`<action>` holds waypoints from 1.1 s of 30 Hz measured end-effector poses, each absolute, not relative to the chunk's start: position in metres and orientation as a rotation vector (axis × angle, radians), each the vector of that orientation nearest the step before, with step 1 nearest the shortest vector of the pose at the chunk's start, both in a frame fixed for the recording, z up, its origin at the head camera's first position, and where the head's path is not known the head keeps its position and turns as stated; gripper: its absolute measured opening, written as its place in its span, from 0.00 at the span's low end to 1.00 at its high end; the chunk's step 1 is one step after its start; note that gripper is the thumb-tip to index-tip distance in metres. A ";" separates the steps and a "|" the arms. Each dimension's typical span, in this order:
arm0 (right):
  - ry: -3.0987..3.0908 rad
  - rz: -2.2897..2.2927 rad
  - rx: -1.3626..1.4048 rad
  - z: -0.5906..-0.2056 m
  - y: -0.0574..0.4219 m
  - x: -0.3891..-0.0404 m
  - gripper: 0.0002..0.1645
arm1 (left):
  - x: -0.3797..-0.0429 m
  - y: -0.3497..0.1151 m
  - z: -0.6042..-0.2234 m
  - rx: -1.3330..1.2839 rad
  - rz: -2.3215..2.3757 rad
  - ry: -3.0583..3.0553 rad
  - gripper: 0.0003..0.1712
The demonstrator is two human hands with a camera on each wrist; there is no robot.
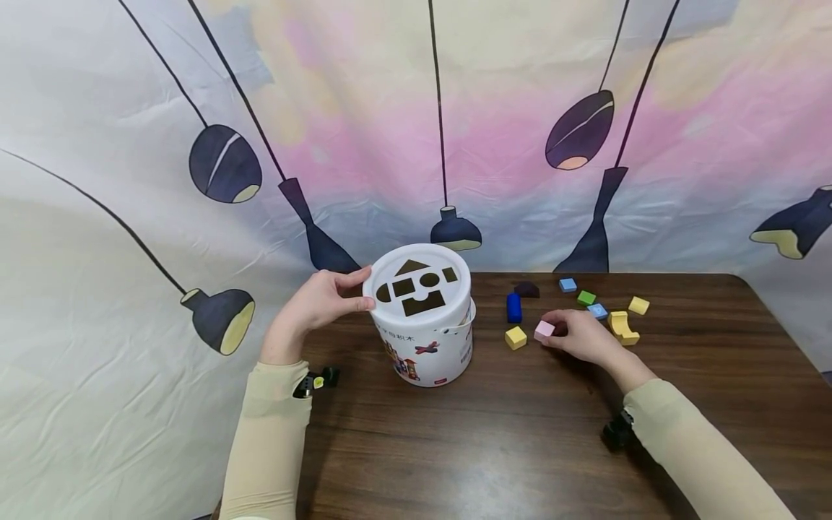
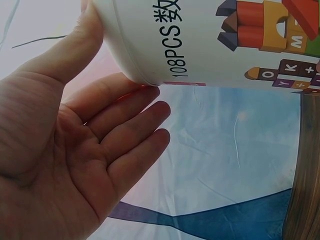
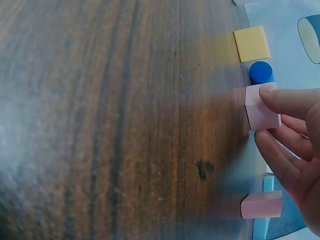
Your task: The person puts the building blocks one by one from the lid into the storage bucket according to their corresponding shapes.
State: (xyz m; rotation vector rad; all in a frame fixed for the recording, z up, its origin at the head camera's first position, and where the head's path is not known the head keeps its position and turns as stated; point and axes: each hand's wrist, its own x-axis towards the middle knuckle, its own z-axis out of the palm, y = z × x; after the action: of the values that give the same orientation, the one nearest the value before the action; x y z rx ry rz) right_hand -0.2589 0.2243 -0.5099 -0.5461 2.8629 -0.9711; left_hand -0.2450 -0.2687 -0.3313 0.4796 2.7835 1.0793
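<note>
At the left of the table stands a white bucket (image 1: 422, 339) with printed block pictures. Its round white lid (image 1: 383, 289) has several cut-out holes, among them a triangle, a circle and an arch shape. My left hand (image 1: 318, 303) touches the lid's left edge with thumb and forefinger apart; the other fingers stretch out straight in the left wrist view. To the right, my right hand (image 1: 581, 336) pinches a pink block (image 3: 261, 110) between thumb and fingers, low at the table. Left of it lie a yellow block (image 1: 516, 338) and a blue cylinder (image 1: 514, 308).
Behind my right hand lie a dark half-round block (image 1: 527, 289), a light blue block (image 1: 568, 285), a green block (image 1: 586, 297), and a yellow arch (image 1: 621, 329). Another pink block (image 3: 261, 205) shows in the right wrist view. A painted cloth (image 1: 377, 144) hangs behind the table.
</note>
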 end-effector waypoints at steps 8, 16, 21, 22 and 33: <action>2.880 -0.958 -0.536 -0.509 0.223 -0.258 0.26 | -0.246 -0.270 -0.333 0.480 1.072 2.791 0.42; 2.896 -0.964 -0.530 -0.509 0.221 -0.255 0.22 | -0.246 -0.270 -0.335 0.481 1.095 2.778 0.42; 2.904 -0.976 -0.557 -0.510 0.221 -0.255 0.21 | -0.246 -0.270 -0.334 0.468 1.093 2.776 0.41; 2.906 -0.977 -0.563 -0.510 0.221 -0.255 0.20 | -0.246 -0.270 -0.334 0.470 1.092 2.777 0.41; 2.914 -0.990 -0.602 -0.507 0.221 -0.254 0.20 | -0.247 -0.270 -0.333 0.467 1.073 2.787 0.42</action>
State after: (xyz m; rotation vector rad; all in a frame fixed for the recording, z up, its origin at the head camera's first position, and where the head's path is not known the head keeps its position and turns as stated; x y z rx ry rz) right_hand -0.2540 0.2206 -0.5071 -0.6023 2.9137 -0.9896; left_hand -0.2465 -0.2704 -0.3334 0.4669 2.7874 1.0730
